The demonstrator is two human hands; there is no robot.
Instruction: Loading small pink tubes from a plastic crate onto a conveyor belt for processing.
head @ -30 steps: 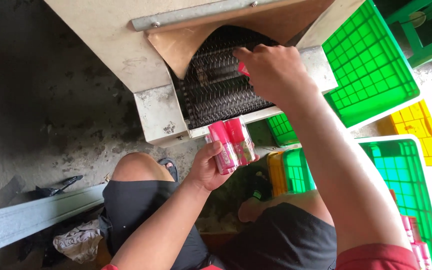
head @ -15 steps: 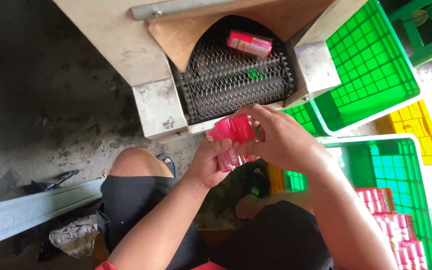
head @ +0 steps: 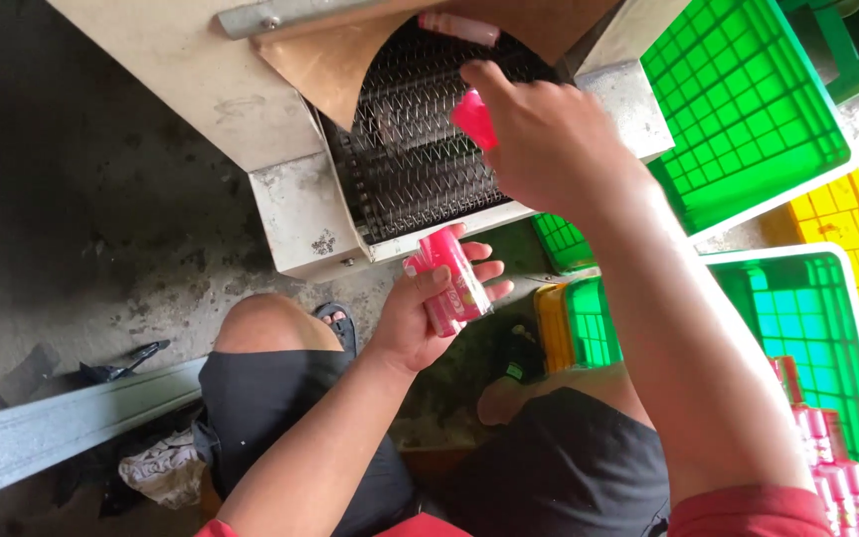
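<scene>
My left hand (head: 428,310) holds a small stack of pink wrapped packets (head: 450,280) below the mouth of a metal machine. My right hand (head: 547,139) is raised over the wire mesh conveyor belt (head: 410,149) and grips one pink packet (head: 473,117) between its fingers. Another pink packet (head: 459,27) lies further up the belt, under a brown flap. Both hands are over my knees, close to the conveyor's front edge.
A steel housing (head: 181,80) surrounds the belt. Green crates (head: 748,109) stand at the right, one (head: 807,328) holding rows of pink packets (head: 832,447). A yellow crate (head: 852,234) is behind. A metal rail (head: 62,428) lies at the left on concrete floor.
My right hand has left the stack in my left hand and risen to the belt, where it now grips a single pink packet. The packet on the belt has shifted in view.
</scene>
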